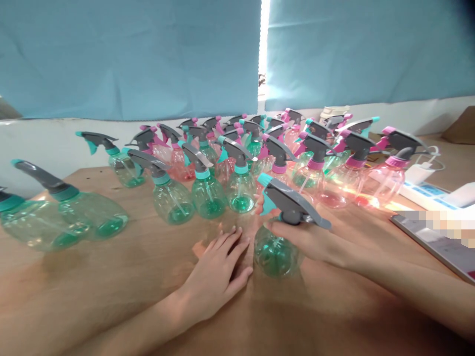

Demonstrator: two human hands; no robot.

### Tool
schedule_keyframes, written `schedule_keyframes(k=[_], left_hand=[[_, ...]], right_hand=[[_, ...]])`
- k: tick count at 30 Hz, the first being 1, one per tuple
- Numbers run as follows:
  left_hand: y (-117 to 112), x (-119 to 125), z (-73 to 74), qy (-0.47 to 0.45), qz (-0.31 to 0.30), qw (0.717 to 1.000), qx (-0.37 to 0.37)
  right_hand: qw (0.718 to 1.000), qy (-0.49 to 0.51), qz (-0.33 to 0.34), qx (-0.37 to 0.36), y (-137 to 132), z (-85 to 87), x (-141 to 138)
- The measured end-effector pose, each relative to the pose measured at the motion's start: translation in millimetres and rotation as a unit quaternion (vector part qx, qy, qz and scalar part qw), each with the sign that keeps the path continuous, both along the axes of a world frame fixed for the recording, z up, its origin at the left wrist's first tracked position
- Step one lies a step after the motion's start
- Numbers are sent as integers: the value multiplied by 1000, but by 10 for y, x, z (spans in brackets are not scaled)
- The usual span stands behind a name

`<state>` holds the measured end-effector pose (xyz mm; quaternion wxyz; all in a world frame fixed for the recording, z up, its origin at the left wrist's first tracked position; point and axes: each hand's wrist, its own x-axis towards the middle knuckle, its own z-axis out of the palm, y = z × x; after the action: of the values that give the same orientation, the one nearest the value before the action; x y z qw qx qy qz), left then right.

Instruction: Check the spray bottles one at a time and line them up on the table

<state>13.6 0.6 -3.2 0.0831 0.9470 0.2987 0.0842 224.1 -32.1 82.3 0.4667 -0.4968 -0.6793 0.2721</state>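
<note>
My right hand (297,237) is wrapped round the neck of a green spray bottle (278,257), whose grey trigger head has a teal nozzle and trigger. The bottle is upright, at or just above the tabletop. Beside it, my left hand (222,264) rests palm down on the wooden table (148,287), fingers spread and holding nothing. Just beyond the left fingertips stand a clear green spray bottle (241,190) and another green spray bottle (208,195). A pink spray bottle (309,178) is among those behind my right hand.
Several more green and pink spray bottles crowd the back of the table. Two green bottles (92,217) stand at the far left. To the right lie a phone-like flat device (426,237) and a white power strip (434,195) with a plugged-in charger. Blue blinds (129,59) hang behind.
</note>
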Motion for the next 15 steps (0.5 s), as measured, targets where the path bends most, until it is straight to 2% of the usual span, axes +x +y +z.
schedule_keyframes(k=[3, 6, 12, 15], left_hand=[[8, -2, -7, -2, -5, 1000, 3], [15, -4, -8, -8, -8, 1000, 1], [11, -2, 4, -3, -7, 1000, 0], [12, 3, 6, 1, -9, 1000, 0]], right_hand=[[999, 30, -9, -31, 19, -84, 8], [999, 34, -18, -28, 46, -151, 7], [998, 25, -52, 18, 70, -135, -22], [998, 16, -62, 15, 77, -142, -29]])
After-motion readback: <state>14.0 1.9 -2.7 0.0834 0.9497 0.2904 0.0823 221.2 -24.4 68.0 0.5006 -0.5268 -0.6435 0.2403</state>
